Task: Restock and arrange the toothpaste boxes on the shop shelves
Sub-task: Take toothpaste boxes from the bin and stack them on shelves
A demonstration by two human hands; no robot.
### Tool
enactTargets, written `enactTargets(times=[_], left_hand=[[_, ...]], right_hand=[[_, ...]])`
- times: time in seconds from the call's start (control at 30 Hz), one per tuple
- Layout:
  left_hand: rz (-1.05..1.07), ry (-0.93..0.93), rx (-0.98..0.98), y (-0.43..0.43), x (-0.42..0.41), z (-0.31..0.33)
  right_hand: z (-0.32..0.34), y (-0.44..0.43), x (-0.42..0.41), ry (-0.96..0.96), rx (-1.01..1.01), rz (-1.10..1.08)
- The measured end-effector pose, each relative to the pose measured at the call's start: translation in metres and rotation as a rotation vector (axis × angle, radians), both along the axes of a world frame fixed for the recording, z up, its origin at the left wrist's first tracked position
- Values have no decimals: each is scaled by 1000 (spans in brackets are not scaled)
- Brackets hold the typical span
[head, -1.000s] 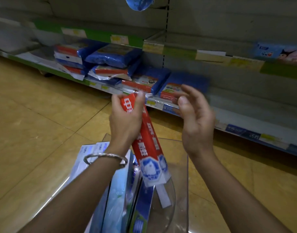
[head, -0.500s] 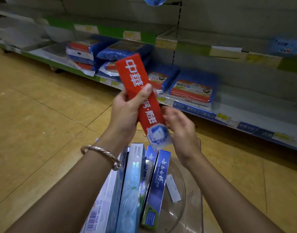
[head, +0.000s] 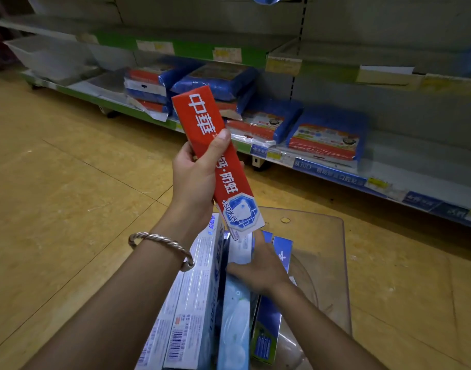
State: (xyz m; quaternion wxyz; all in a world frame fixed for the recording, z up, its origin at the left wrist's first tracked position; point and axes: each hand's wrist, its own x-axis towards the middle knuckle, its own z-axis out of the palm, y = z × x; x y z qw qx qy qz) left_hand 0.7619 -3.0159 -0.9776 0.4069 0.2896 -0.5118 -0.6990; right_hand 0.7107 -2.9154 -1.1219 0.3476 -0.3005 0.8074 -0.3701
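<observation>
**Dim light in a shop aisle**

A tan tile floor (head: 68, 209) ran up to low grey metal shelves (head: 421, 161) edged with green strips (head: 191, 50) and price labels (head: 330, 170). Blue packs (head: 327, 121) lay flat on the bottom tier; a clear bin (head: 50, 54) sat at far left. The grey back panel (head: 402, 108) stood in muted light.

Bare forearms, no sleeves — a twisted silver bangle (head: 162, 243) on the left wrist.

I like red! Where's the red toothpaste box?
The red box is central in the head view, gripped by the left hand, above the blue boxes in the clear bin.
</observation>
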Motion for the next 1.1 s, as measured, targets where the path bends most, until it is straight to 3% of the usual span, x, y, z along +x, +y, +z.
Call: enactTargets(times=[0.17, 0.23, 0.4, 0.53, 0.67, 0.83, 0.93, 1.1], left_hand=[[6, -26, 9, 1, 1, -3], [3, -34, 5, 1, 1, -4], [-3, -39, 16, 3, 1, -1], [-20, -78, 3, 8, -5, -4], [-11, -143, -1, 16, -14, -8], [-71, -159, -15, 35, -27, -7], [-183, -61, 36, 51, -36, -8], [-348, 98, 56, 66, -39, -10]], right_hand=[[6, 6, 7, 269, 180, 144], [4, 12, 2, 265, 152, 109], [9, 40, -36, -350, -183, -198], [14, 55, -65, -584, -433, -453], [45, 59, -84, -791, -553, -389], [115, 54, -99, -658, -691, -217], [153, 48, -100, -528, -795, -96], [196, 52, -99, -293, -799, 23]])
